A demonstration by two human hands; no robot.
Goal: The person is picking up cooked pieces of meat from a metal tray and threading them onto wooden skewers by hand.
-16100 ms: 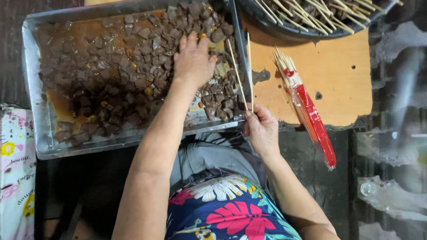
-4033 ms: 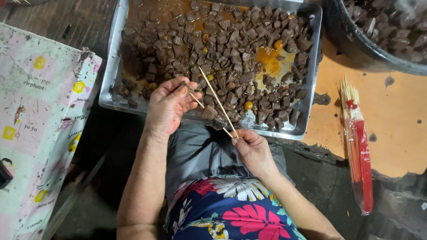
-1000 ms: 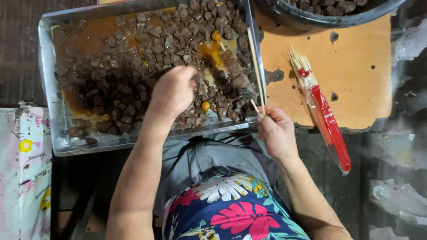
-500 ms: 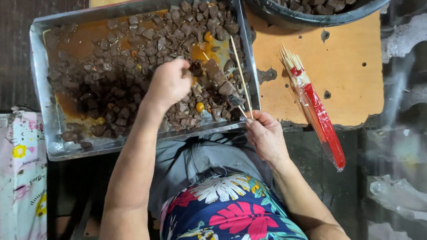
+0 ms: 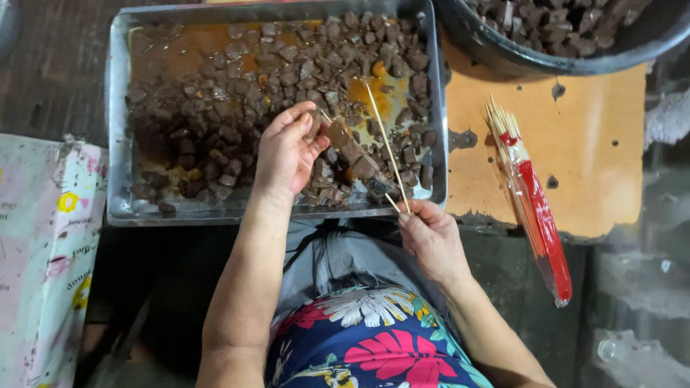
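Thin bamboo skewers (image 5: 382, 141), one strung with dark brown meat cubes (image 5: 354, 157), pinched at the near end by the right hand (image 5: 430, 238), while left hand (image 5: 286, 149) fingers close on a cube, above a metal tray (image 5: 119, 130) of sauced meat; dark bowl (image 5: 521, 58) far right.

I see open orange board (image 5: 587, 162) right of the tray (image 5: 434, 105). The skewer packet (image 5: 532, 202) and dark bowl (image 5: 521, 58) hem it; the far-right clutter looks blurred.
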